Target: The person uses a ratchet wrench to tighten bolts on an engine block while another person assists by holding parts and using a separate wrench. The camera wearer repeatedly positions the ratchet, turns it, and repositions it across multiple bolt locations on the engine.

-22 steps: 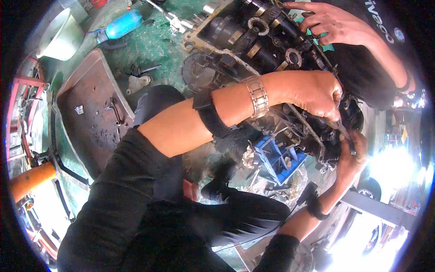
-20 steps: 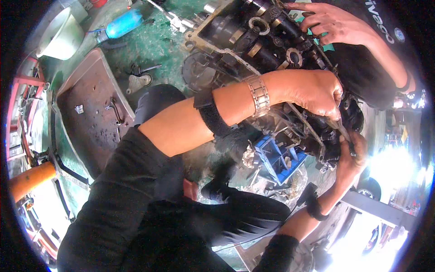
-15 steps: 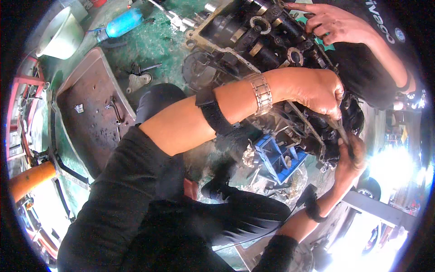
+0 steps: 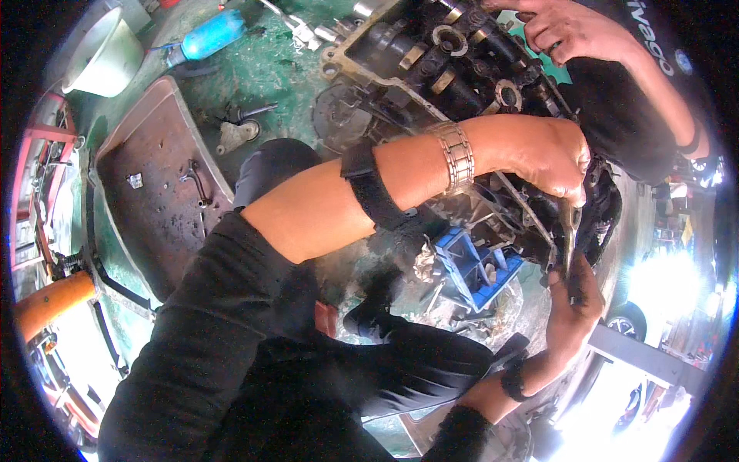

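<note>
An opened engine [image 4: 431, 58] with exposed shafts and dark, oily metal stands in the upper right. My left hand [image 4: 550, 158], a metal-band watch on its wrist, is closed around the upper end of a metal wrench [image 4: 570, 231] at the engine's near right side. Lower down, the fingers of my right hand [image 4: 575, 302] wrap the wrench's other end. What the wrench's head sits on is hidden by my left hand and the dark parts. Another person's hand [image 4: 558, 31] rests over the engine's far right edge.
A blue divided plastic tray [image 4: 481, 269] sits on the floor below the engine. To the left lies a large brown pan [image 4: 127, 219] with a dark tool [image 4: 194, 185] in it. Farther back are a blue bottle [image 4: 212, 35] and a pale bucket [image 4: 108, 61].
My right hand has moved down and to the left, swinging the wrench from a slant to nearly upright in view. My left hand has stayed at its upper end.
</note>
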